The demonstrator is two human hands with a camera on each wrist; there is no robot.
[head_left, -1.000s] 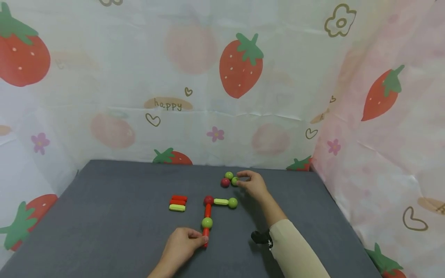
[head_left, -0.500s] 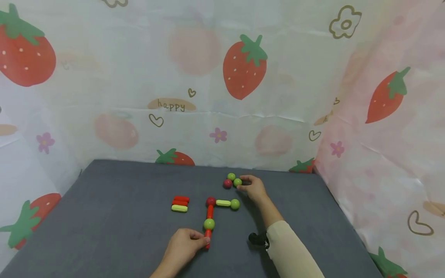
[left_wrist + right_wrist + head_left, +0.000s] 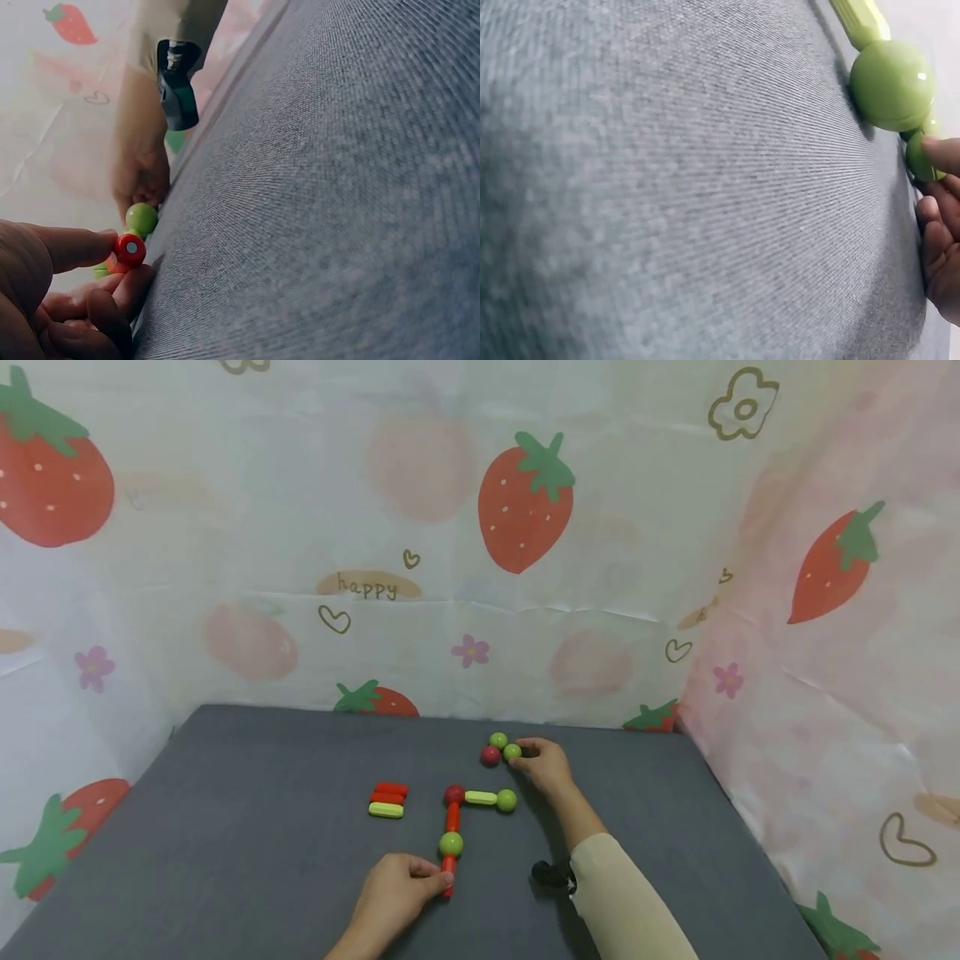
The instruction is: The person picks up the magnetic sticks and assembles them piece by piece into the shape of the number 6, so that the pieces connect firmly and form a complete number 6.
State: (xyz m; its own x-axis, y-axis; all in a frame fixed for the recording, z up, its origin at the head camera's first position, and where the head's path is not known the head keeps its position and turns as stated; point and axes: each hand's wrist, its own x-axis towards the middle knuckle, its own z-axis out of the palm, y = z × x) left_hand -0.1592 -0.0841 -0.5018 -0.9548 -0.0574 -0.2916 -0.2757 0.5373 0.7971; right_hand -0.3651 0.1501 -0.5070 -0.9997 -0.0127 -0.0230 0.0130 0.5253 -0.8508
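My left hand (image 3: 390, 893) pinches the lower red rod (image 3: 448, 865) between thumb and fingers. In the left wrist view that red rod (image 3: 130, 249) shows a round end with a pale metallic dot. The rod joins a green ball (image 3: 451, 844), another red rod (image 3: 453, 817) and a dark red ball (image 3: 454, 794). From there a yellow-green rod (image 3: 481, 797) runs right to a green ball (image 3: 507, 801). Farther back, my right hand (image 3: 546, 770) holds a loose green ball (image 3: 512, 752) between thumb and fingers; the right wrist view shows this ball (image 3: 919, 159) partly covered.
Beside the held ball sit another green ball (image 3: 498, 741) and a dark red ball (image 3: 491, 756). To the left lie two red rods (image 3: 388, 797) and a yellow-green rod (image 3: 386, 810), side by side. Printed cloth (image 3: 480, 635) stands behind the grey table (image 3: 262, 827).
The view shifts slightly. My right forearm has drawn a little to the left, while its fingers stay at the green ball. My left hand keeps its hold on the red rod.
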